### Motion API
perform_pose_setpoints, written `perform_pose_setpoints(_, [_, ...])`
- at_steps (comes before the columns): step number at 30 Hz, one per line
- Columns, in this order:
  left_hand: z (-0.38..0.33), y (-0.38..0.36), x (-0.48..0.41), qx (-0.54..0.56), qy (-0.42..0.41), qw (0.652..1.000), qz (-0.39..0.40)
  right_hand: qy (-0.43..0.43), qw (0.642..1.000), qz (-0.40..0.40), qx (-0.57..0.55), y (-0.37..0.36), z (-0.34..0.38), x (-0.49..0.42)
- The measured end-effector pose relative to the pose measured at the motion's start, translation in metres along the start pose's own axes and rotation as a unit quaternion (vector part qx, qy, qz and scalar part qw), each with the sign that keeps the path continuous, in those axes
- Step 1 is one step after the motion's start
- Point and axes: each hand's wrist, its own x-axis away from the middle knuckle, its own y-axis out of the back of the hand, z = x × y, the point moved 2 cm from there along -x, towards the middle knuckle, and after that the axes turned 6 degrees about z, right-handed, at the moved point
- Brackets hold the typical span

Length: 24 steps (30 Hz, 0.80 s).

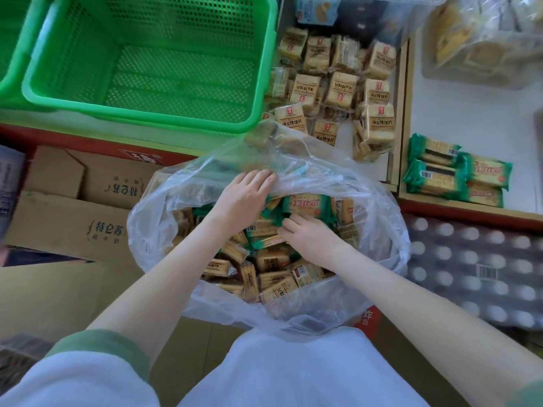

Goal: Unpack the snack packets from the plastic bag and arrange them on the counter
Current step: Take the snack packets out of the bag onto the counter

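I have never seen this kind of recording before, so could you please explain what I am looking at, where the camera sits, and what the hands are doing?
There is no machine here: the single picture comes from a wide-angle camera worn on a person's head, looking forward and down at their own two bare hands.

The left hand rests on the far rim of a large clear plastic bag, pressing it open. The right hand reaches inside, fingers on the green-edged snack packets; whether its grip has closed on one is unclear. Tan packets in the bag lie below them.

Beyond the bag, the counter holds an empty green plastic basket, a pile of tan snack packets already unpacked, and a few green packets on the white shelf to the right. Brown cardboard boxes sit at the left.
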Motion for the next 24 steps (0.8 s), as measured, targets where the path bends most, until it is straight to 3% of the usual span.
perform_pose_setpoints(5, [-0.028, 0.020, -0.035, 0.029, -0.044, 0.998, -0.022, -0.063, 0.984, -0.152, -0.066, 0.060, -0.046, 0.037])
perform_pose_setpoints(9, [-0.068, 0.032, -0.084, 0.072, -0.066, 0.994, -0.047, -0.167, 0.934, -0.227, -0.221, 0.101, -0.105, 0.098])
perform_pose_setpoints(11, [-0.095, 0.031, -0.111, 0.073, -0.091, 0.991, -0.062, -0.258, 0.885, -0.270, -0.278, 0.112, -0.134, 0.130])
perform_pose_setpoints(14, [-0.135, 0.029, -0.146, 0.082, -0.115, 0.989, -0.053, -0.445, 0.759, -0.333, -0.340, 0.109, -0.190, 0.182])
perform_pose_setpoints(16, [-0.159, 0.024, -0.164, 0.077, -0.118, 0.989, -0.035, -0.551, 0.686, -0.331, -0.342, 0.095, -0.229, 0.220])
perform_pose_setpoints(17, [-0.169, 0.021, -0.172, 0.071, -0.119, 0.990, -0.024, -0.587, 0.666, -0.316, -0.334, 0.086, -0.246, 0.240])
perform_pose_setpoints(20, [-0.193, 0.007, -0.189, 0.048, -0.126, 0.991, -0.009, -0.623, 0.671, -0.232, -0.328, 0.065, -0.280, 0.284])
perform_pose_setpoints(24, [-0.210, -0.007, -0.204, 0.019, -0.139, 0.990, 0.012, -0.561, 0.741, -0.094, -0.357, 0.049, -0.296, 0.299])
